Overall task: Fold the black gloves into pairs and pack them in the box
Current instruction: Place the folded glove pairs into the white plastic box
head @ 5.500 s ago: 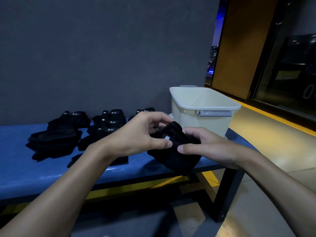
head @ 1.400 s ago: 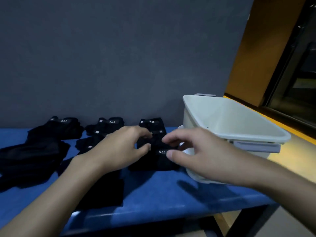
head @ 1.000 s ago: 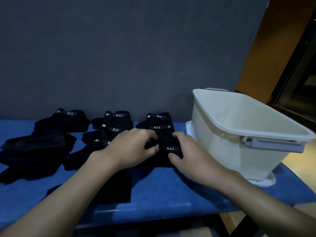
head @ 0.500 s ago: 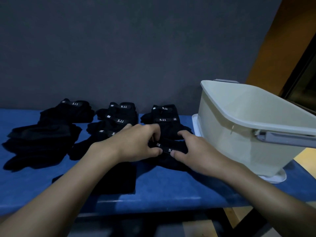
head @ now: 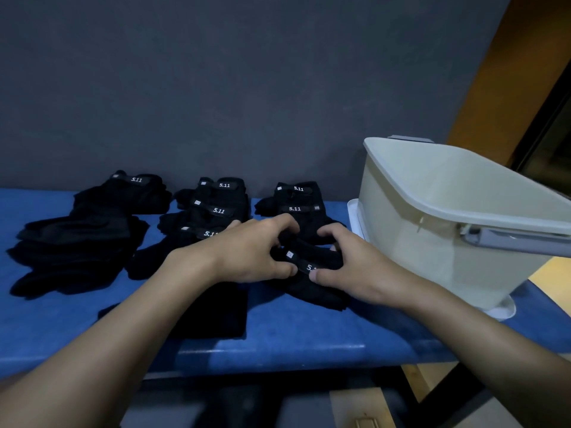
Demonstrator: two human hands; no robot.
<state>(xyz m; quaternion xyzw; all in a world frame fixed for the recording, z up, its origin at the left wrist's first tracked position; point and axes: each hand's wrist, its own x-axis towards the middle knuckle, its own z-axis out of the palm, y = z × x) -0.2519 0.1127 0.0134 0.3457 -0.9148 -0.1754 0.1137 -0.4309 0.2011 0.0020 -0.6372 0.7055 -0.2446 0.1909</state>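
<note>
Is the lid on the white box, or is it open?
Open. Nothing covers the top of the box; its inner wall shows. A flat white piece, perhaps the lid, lies under it.

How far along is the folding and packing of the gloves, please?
Done: two folded stacks lie by the wall. In hand: left hand and right hand grip another glove pair beside the box. Left: the loose pile lies unfolded, and no gloves show in the box's visible part.
</note>
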